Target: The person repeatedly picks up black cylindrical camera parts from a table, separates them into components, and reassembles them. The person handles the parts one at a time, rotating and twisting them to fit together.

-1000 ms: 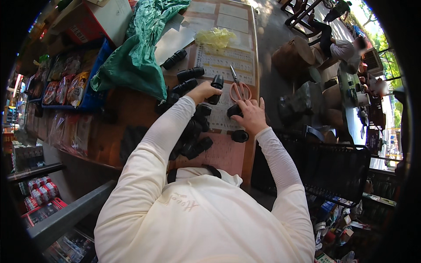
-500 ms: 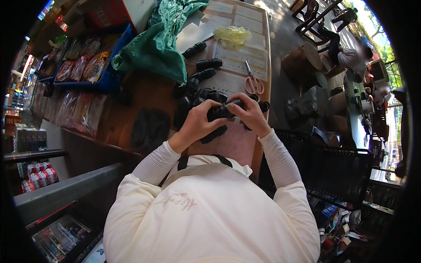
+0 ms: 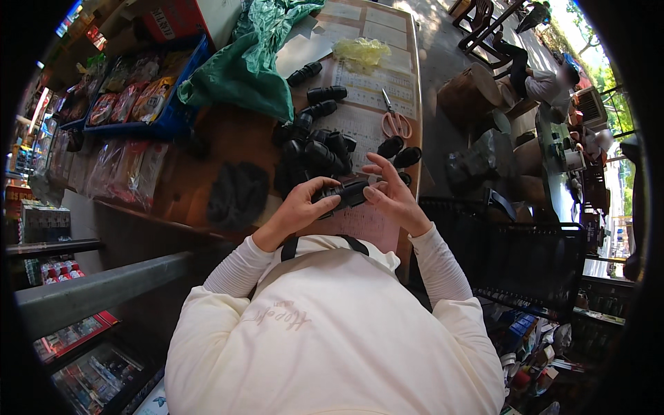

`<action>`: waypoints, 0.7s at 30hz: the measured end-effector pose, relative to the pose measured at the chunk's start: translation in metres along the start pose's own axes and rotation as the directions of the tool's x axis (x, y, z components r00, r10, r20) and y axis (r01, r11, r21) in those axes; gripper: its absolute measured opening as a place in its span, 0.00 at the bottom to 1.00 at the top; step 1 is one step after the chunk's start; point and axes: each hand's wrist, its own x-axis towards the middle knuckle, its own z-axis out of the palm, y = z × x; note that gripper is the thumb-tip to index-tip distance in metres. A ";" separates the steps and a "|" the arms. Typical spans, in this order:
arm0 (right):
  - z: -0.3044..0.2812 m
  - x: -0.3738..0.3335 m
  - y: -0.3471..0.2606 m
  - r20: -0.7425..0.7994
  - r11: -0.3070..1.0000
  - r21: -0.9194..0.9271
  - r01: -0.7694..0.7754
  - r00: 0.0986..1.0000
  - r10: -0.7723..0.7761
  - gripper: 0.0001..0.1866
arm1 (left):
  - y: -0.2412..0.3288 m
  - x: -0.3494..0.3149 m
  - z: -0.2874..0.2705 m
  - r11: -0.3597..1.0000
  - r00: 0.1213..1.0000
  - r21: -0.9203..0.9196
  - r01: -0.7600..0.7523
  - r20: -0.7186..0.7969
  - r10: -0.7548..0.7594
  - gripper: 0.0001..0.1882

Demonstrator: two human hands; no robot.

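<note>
In my left hand (image 3: 299, 209) is a black plastic pipe fitting (image 3: 354, 194), a short ribbed cylinder lying sideways, with the fingers closed round its left part. My right hand (image 3: 395, 196) is at the other end of it, fingers spread and index finger raised; its thumb side is close to the end, and whether it touches I cannot tell. Just beyond my hands lies a pile of similar black fittings (image 3: 321, 155). Two more fittings (image 3: 408, 157) are near the table's right edge. Beneath the held one is a pinkish sheet (image 3: 373, 227).
Scissors (image 3: 396, 123) with pink handles lie beyond the right hand. Farther off are a crumpled yellow plastic bag (image 3: 362, 52) and a green sack (image 3: 242, 72). To the left, a dark cloth (image 3: 238, 195) lies near a blue crate (image 3: 181, 117) of packets. A black crate (image 3: 529, 263) stands at right.
My right hand has let its grip loosen and its fingers have spread. Both hands and the held fitting have come slightly nearer to me, uncovering more of the pile.
</note>
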 end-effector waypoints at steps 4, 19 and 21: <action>-0.014 0.006 0.020 0.147 0.973 -0.166 -0.159 0.972 0.184 0.23 | 0.017 -0.006 0.007 0.995 1.000 0.095 0.017 -0.015 -0.015 0.22; -0.018 0.002 0.015 0.164 0.993 -0.056 -0.108 0.980 0.116 0.22 | 0.024 -0.007 0.011 0.950 0.987 0.286 -0.128 -0.057 0.150 0.23; -0.014 -0.004 0.021 0.108 0.996 -0.041 0.074 0.992 -0.069 0.21 | 0.024 -0.005 0.011 0.947 0.987 0.295 -0.128 -0.057 0.151 0.23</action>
